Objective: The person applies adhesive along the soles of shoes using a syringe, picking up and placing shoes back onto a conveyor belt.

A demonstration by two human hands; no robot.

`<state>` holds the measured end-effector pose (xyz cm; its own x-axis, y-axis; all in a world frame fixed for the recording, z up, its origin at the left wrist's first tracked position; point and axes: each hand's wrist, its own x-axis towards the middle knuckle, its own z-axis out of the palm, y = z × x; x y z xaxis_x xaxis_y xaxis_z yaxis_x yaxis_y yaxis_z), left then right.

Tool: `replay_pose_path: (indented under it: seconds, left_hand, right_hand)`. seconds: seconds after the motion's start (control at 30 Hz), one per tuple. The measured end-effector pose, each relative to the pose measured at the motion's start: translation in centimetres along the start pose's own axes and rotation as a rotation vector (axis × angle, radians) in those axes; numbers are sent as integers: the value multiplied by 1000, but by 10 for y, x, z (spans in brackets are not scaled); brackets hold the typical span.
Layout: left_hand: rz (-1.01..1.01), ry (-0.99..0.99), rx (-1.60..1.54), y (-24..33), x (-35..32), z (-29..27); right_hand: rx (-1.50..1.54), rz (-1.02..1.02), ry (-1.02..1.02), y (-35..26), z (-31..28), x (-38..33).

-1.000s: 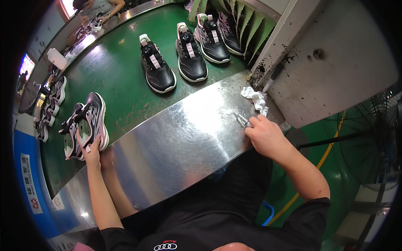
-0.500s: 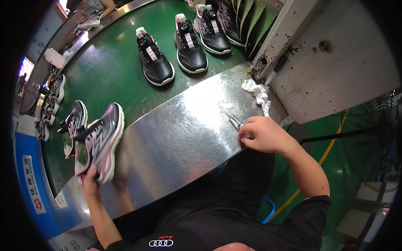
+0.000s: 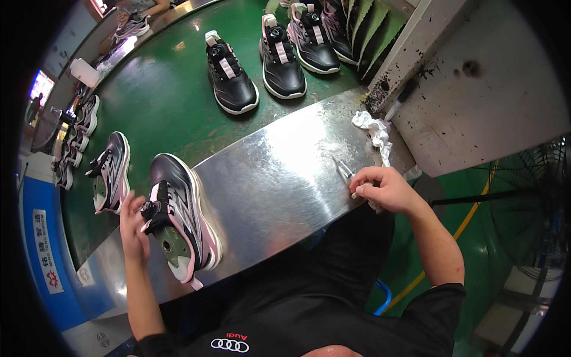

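Observation:
A black, pink and grey sneaker (image 3: 190,214) with a dial lace lies on the steel ledge (image 3: 256,202), its green insole showing. My left hand (image 3: 134,229) is beside its dial, fingers stretched and apart, not wrapped round it; whether the fingertips touch it I cannot tell. My right hand (image 3: 383,187) is closed on a slim, clear-and-silver syringe-like tool (image 3: 345,171), whose thin tip points away from me over the ledge. Something whitish shows under the right hand, too hidden to name. Just left of the near sneaker, a second similar sneaker (image 3: 116,169) stands on the green belt.
Several black sneakers (image 3: 284,65) stand at the far side of the green belt (image 3: 160,89). A crumpled white tissue (image 3: 375,131) lies by the machine's pale metal panel (image 3: 482,89). More shoes (image 3: 86,119) and a white bottle (image 3: 84,72) are at left. A co-worker's hands (image 3: 128,21) handle a shoe far off.
The near sneaker has come from my left hand's grip onto the ledge, farther right and turned. My left hand has let go of its heel. My right hand still holds the tool.

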<state>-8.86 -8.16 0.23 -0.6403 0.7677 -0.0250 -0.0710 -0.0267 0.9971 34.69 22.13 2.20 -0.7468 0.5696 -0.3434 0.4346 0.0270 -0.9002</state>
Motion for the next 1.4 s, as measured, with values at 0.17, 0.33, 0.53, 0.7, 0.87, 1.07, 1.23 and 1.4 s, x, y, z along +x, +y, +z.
replay_pose_path:
  seconds: [0.17, 0.33, 0.53, 0.7, 0.87, 1.07, 1.23, 1.4]
  left_hand:
    - [-467, -30, -44, -30, 91, 20]
    - [-267, -83, 424, -48, 104, 49]
    - [-152, -130, -160, -8, 57, 117]
    - [109, -242, -658, 12, 31, 132]
    - [-31, -277, -837, -12, 31, 137]
    - [8, -389, -805, -4, 19, 134]
    - [55, -404, -789, -13, 6, 133]
    - [132, -443, -740, -17, 1, 133]
  right_hand:
    - [156, 23, -21, 22, -1, 3]
    - [446, 6, 30, 34, 8, -32]
    - [542, -221, -173, 8, 37, -49]
    - [499, -224, -203, -22, 49, -45]
    - [670, -460, -246, -40, 65, -26]
    - [789, -568, -379, -70, 95, -3]
    - [764, -743, -443, -94, 112, 3]
    - [806, -789, -482, -104, 118, 8]
